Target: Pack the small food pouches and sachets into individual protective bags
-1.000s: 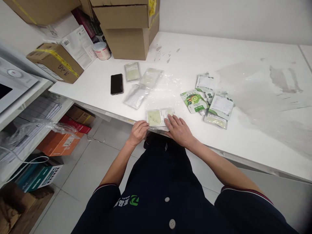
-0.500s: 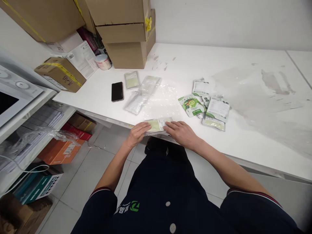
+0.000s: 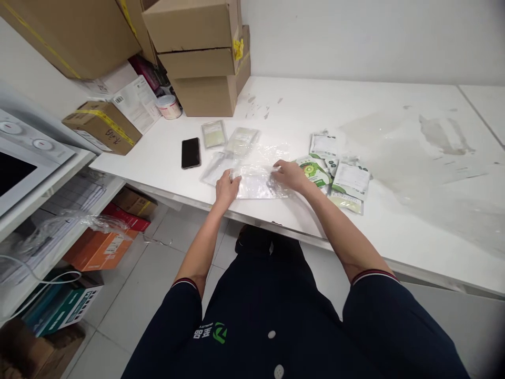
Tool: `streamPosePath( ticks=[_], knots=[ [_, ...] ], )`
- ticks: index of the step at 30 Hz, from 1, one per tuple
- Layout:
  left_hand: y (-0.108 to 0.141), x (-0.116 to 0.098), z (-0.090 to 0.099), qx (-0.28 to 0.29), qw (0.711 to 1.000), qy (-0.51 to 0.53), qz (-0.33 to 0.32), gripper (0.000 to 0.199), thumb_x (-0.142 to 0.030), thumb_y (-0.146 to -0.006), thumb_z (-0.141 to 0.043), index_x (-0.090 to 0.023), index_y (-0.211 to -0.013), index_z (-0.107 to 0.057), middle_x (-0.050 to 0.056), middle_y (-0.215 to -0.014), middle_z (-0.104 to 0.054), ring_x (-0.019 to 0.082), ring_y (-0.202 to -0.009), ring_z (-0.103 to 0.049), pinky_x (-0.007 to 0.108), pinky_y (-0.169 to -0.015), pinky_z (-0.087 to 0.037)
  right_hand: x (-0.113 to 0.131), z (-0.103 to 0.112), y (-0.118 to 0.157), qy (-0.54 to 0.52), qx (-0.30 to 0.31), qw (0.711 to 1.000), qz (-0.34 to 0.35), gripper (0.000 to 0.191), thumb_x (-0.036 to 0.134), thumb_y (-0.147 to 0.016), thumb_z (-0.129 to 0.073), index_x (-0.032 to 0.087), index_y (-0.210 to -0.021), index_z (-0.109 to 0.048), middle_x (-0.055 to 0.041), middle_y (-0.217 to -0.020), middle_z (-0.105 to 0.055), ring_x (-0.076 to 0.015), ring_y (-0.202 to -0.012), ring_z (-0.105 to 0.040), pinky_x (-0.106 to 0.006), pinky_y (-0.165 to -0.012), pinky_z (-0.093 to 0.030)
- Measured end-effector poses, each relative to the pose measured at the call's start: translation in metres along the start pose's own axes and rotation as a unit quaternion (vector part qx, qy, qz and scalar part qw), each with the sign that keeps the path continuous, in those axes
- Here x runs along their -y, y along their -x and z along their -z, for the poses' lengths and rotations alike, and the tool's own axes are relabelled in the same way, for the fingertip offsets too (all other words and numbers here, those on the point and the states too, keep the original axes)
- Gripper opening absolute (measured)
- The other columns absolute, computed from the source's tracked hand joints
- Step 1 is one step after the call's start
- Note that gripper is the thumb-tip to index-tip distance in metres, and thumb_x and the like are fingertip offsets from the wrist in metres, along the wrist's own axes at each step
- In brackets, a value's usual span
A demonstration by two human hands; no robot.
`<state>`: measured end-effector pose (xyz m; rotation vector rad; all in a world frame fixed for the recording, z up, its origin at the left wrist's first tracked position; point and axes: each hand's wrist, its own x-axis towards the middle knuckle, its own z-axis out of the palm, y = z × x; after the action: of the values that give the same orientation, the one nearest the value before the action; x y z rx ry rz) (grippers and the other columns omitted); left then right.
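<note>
A clear, crinkled plastic bag (image 3: 255, 184) lies over the white table near its front edge, with glare on it. My left hand (image 3: 228, 188) pinches the bag's left edge between thumb and fingers. On the opposite side, my right hand (image 3: 290, 175) has its fingers curled onto the bag's right part; its fingertips are partly hidden. Just beyond the hands is a flat pale-green packet (image 3: 242, 141) in clear plastic, and left of it a second pale-green packet (image 3: 214, 135). Green-and-white pouches (image 3: 313, 169) overlap beside my right hand.
A black phone (image 3: 191, 153) lies on the table (image 3: 284, 221) at the left. Cardboard boxes (image 3: 205, 95) stack up behind it, next to a small tin (image 3: 169, 107). A large clear plastic sheet (image 3: 398, 158) spreads over the right side. Shelves with boxes stand at lower left.
Both hands have moved forward from the table's front edge onto the clear plastic. The pale-green packet they held at the edge no longer shows there; I cannot tell where it is.
</note>
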<state>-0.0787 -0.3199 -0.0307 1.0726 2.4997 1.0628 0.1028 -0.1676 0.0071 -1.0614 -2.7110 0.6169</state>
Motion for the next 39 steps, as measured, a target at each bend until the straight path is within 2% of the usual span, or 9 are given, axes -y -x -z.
streamPosePath(
  ticks=[3, 6, 9, 16, 20, 23, 26, 32, 39],
  knots=[
    [0.001, -0.007, 0.001, 0.037, 0.998, -0.056, 0.011, 0.053, -0.039, -0.089, -0.054, -0.019, -0.137, -0.047, 0.011, -0.09, -0.069, 0.031, -0.101, -0.062, 0.042, -0.09, -0.045, 0.009, -0.006, 0.018, 0.079, -0.057, 0.994, 0.055, 0.048, 0.036, -0.092, -0.055, 0.012, -0.134, -0.053, -0.0223, -0.136, -0.055, -0.0386, -0.125, -0.048, -0.055, -0.098, -0.041],
    [0.0, -0.01, 0.003, 0.062, 0.996, -0.061, 0.021, 0.059, -0.038, -0.089, -0.054, -0.02, -0.143, -0.039, 0.014, -0.104, -0.068, 0.033, -0.106, -0.062, 0.045, -0.092, -0.045, 0.013, -0.014, 0.044, 0.102, 0.016, 0.977, 0.184, 0.06, 0.042, -0.088, -0.061, 0.018, -0.142, -0.047, -0.0169, -0.154, -0.038, -0.0389, -0.141, -0.032, -0.058, -0.108, -0.034],
    [-0.001, -0.011, 0.006, 0.096, 0.994, -0.036, 0.034, 0.068, -0.035, -0.084, -0.061, -0.019, -0.145, -0.037, 0.015, -0.117, -0.065, 0.031, -0.106, -0.062, 0.042, -0.094, -0.046, 0.012, -0.025, 0.06, 0.142, 0.048, 0.967, 0.206, 0.054, 0.022, -0.091, -0.053, 0.019, -0.144, -0.044, -0.0142, -0.157, -0.034, -0.036, -0.145, -0.027, -0.057, -0.114, -0.028],
    [0.035, 0.001, 0.042, 0.14, 0.988, 0.01, -0.065, 0.041, -0.031, -0.091, -0.045, -0.024, -0.126, -0.063, 0.008, -0.106, -0.067, 0.024, -0.098, -0.063, 0.04, -0.092, -0.048, 0.006, -0.005, 0.076, 0.14, 0.102, 0.954, 0.246, 0.057, 0.004, -0.089, -0.03, 0.015, -0.143, -0.047, -0.0128, -0.143, -0.054, -0.0299, -0.124, -0.057, -0.052, -0.105, -0.04],
    [0.062, 0.015, 0.063, 0.167, 0.961, 0.121, -0.184, 0.051, -0.023, -0.085, -0.047, -0.026, -0.135, -0.055, 0.006, -0.141, -0.051, 0.023, -0.131, -0.047, 0.037, -0.106, -0.041, 0.007, 0.024, 0.08, 0.086, 0.191, 0.949, 0.236, 0.056, 0.011, -0.092, -0.03, 0.015, -0.144, -0.048, -0.01, -0.14, -0.057, -0.0291, -0.109, -0.065, -0.046, -0.092, -0.049],
    [0.072, 0.019, 0.058, 0.259, 0.944, 0.134, -0.153, 0.06, -0.032, -0.082, -0.061, -0.03, -0.141, -0.048, 0.005, -0.144, -0.051, 0.025, -0.13, -0.049, 0.035, -0.102, -0.044, 0.009, 0.038, 0.068, 0.057, 0.253, 0.944, 0.203, 0.055, 0.015, -0.091, -0.034, 0.02, -0.143, -0.051, -0.0063, -0.141, -0.057, -0.0285, -0.118, -0.06, -0.043, -0.095, -0.048],
    [0.069, 0.019, 0.038, 0.21, 0.966, 0.134, -0.072, 0.041, -0.046, -0.083, -0.062, -0.023, -0.116, -0.066, 0.006, -0.11, -0.069, 0.023, -0.102, -0.063, 0.031, -0.083, -0.049, 0.011, 0.047, 0.043, 0.028, 0.283, 0.94, 0.187, 0.049, 0.016, -0.089, -0.042, 0.023, -0.134, -0.06, -0.0052, -0.129, -0.065, -0.0254, -0.114, -0.062, -0.037, -0.091, -0.049],
    [0.044, 0.014, 0.011, 0.072, 0.994, 0.086, -0.018, 0.03, -0.047, -0.086, -0.056, -0.019, -0.077, -0.064, -0.001, -0.061, -0.057, 0.017, -0.068, -0.057, 0.027, -0.063, -0.042, 0.003, 0.039, -0.01, 0.042, 0.146, 0.98, 0.13, 0.039, 0.028, -0.086, -0.057, 0.022, -0.124, -0.063, -0.0072, -0.109, -0.071, -0.0243, -0.096, -0.064, -0.033, -0.078, -0.047],
    [0.036, -0.004, 0.013, 0.046, 0.998, -0.024, 0.043, 0.038, -0.04, -0.089, -0.052, -0.017, -0.118, -0.056, 0.003, -0.067, -0.062, 0.025, -0.081, -0.063, 0.033, -0.075, -0.045, 0.006, 0.0, -0.012, 0.132, -0.054, 0.982, 0.126, 0.047, 0.035, -0.091, -0.056, 0.019, -0.136, -0.053, -0.0161, -0.129, -0.062, -0.0361, -0.115, -0.052, -0.052, -0.094, -0.039]
  ],
)
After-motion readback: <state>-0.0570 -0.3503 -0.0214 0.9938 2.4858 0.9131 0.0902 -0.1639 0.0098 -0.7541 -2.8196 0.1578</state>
